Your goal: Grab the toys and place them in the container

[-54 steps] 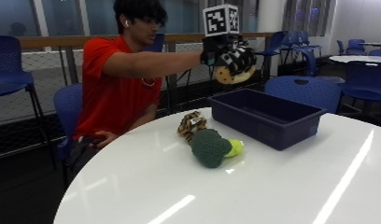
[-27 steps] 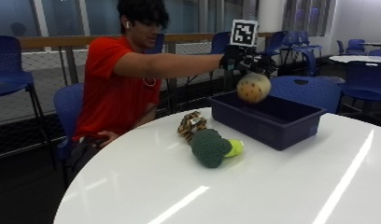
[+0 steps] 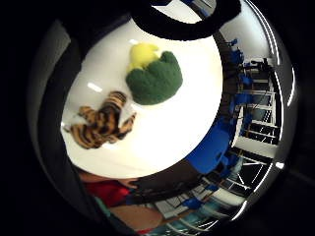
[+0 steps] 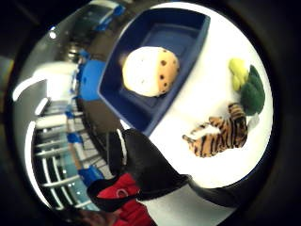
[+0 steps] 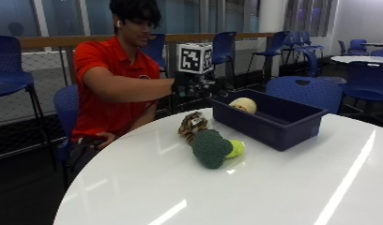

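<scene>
blue bin (image 5: 285, 129) is holding the spotted ball (image 5: 243, 105); your gloved right hand (image 5: 201, 86) is hovering beside it, fingers spread, gripping nothing; tiger (image 5: 192, 125) and broccoli (image 5: 210, 148) are lying on the table (image 5: 272, 187).

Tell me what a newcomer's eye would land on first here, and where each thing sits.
First the dark blue container on the white round table, with a cream spotted toy lying inside it. Next the gloved right hand, raised over the table beside the container's near end and holding nothing. On the table beside the container lie a green and yellow plush toy and, touching it, a striped tiger toy.
</scene>
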### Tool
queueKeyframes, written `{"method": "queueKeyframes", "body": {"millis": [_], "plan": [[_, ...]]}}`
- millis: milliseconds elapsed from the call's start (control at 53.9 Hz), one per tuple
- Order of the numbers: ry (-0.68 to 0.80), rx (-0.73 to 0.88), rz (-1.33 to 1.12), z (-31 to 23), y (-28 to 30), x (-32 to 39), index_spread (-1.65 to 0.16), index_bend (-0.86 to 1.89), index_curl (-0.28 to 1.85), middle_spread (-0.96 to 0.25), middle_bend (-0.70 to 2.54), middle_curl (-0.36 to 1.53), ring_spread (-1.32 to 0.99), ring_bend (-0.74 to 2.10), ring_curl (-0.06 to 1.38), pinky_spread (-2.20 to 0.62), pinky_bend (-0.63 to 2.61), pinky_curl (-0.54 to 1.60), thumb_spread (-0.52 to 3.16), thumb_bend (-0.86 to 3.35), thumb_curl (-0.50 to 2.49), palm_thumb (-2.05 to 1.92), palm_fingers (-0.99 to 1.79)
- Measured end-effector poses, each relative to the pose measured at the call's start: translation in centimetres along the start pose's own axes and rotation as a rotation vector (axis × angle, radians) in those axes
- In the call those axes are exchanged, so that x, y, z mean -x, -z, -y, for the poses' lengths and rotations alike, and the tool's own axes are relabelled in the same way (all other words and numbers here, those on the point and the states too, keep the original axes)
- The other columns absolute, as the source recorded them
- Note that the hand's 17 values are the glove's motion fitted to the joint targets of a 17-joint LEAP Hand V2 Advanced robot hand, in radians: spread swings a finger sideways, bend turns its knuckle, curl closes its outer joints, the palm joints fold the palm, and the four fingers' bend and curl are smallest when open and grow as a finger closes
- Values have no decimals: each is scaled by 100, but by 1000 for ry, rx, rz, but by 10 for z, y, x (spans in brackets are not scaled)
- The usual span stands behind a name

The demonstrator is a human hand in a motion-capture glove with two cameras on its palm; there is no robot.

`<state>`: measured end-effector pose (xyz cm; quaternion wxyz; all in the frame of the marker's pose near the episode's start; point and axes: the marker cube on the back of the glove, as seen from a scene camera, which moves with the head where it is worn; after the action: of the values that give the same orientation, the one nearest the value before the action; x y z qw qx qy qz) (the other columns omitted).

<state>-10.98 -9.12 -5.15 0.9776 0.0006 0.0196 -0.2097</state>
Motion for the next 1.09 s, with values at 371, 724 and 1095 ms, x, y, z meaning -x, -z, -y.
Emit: {"method": "queueKeyframes", "body": {"millis": [371, 724, 1095], "plan": [[42, 30, 42, -37, -73, 2, -32, 13, 24, -8, 15, 32, -5, 19, 29, 6, 68, 30, 96, -10, 24, -13, -13], [3, 83, -23, -38, -108, -5, -33, 14, 23, -8, 15, 29, -9, 22, 32, 5, 78, 34, 95, -9, 20, -12, -7], [-14, 196, -126, -39, -117, -7, -42, 32, 30, -14, 21, 28, -16, 33, 34, -1, 91, 37, 110, 1, 26, 7, 23]]}}
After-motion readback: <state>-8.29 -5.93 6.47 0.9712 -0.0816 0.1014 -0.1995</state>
